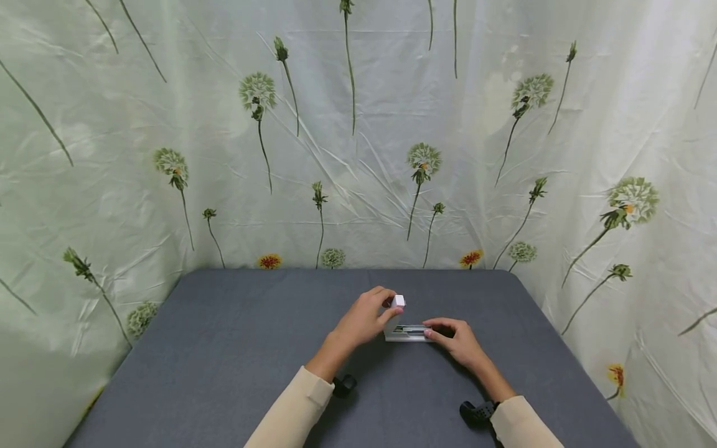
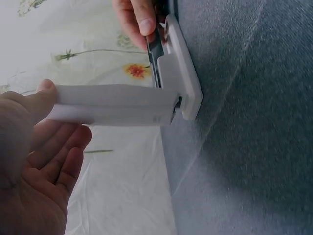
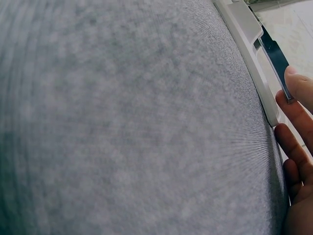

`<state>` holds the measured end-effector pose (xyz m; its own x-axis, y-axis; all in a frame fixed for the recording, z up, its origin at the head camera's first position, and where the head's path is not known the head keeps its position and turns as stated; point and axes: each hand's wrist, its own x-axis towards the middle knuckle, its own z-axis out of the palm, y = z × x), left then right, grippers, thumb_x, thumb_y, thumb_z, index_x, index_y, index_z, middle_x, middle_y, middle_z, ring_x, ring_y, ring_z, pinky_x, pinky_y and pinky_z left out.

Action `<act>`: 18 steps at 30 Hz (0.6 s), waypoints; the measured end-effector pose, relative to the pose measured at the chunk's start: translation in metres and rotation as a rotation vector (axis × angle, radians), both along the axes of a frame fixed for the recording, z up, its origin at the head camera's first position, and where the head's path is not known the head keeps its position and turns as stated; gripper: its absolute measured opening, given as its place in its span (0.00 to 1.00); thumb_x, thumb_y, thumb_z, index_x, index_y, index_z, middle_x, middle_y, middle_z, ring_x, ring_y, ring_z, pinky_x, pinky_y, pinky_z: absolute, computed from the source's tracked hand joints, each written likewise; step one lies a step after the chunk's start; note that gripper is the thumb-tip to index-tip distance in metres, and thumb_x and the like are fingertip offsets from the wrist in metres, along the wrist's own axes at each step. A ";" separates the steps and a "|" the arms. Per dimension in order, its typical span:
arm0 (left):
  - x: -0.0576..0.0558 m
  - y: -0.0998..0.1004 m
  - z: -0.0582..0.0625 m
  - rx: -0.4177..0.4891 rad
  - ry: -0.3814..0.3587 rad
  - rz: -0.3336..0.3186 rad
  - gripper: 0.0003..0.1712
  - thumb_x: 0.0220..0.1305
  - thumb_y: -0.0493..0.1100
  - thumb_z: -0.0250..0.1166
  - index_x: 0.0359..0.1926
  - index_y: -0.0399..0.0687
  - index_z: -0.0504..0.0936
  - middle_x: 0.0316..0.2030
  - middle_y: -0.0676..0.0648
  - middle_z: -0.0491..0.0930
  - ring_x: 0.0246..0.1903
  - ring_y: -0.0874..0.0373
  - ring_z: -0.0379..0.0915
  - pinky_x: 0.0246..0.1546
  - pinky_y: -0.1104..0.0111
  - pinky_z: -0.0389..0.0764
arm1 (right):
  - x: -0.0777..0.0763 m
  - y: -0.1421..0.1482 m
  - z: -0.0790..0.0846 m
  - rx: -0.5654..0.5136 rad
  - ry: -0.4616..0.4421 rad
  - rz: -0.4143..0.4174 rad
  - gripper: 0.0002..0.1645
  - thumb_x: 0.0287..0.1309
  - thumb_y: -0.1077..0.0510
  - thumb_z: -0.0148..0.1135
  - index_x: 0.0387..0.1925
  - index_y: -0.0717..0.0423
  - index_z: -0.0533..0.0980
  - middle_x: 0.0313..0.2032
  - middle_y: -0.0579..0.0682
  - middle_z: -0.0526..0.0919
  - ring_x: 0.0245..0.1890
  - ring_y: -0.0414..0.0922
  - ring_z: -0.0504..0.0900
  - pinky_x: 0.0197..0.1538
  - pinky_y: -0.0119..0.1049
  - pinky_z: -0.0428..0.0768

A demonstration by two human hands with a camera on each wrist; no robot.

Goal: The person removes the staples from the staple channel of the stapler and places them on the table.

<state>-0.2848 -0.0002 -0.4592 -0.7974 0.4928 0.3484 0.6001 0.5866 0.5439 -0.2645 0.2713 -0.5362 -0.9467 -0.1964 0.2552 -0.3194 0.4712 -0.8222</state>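
A white stapler (image 2: 183, 73) stands on the grey table, its upper arm (image 2: 117, 104) swung up to about a right angle from the base. My left hand (image 1: 365, 316) pinches the raised end of that arm between thumb and fingers. At the other end, my right hand (image 1: 456, 341) has thumb and fingertip on the tip of the dark metal staple channel (image 3: 276, 56), which sits tilted slightly above the base. Whether staples lie in the channel cannot be made out.
The dark grey table (image 1: 252, 348) reaches back to a pale curtain (image 1: 370, 155) printed with dandelions. Black wrist straps (image 1: 477, 413) sit below both hands, near the cream sleeves (image 1: 297, 404).
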 end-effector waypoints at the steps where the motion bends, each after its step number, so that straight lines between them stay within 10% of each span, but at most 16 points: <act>1: 0.000 -0.002 0.000 0.002 -0.003 0.001 0.21 0.73 0.53 0.64 0.59 0.47 0.82 0.50 0.50 0.82 0.49 0.58 0.80 0.50 0.64 0.83 | 0.000 0.000 0.000 0.003 0.000 -0.001 0.14 0.64 0.54 0.71 0.50 0.52 0.87 0.45 0.51 0.90 0.42 0.32 0.82 0.48 0.29 0.79; 18: -0.004 -0.032 -0.005 0.020 -0.012 -0.023 0.19 0.74 0.51 0.64 0.57 0.45 0.80 0.47 0.50 0.80 0.47 0.59 0.78 0.49 0.64 0.82 | 0.002 0.000 0.002 0.006 0.005 0.002 0.14 0.65 0.54 0.71 0.50 0.51 0.87 0.46 0.51 0.90 0.42 0.32 0.83 0.47 0.29 0.80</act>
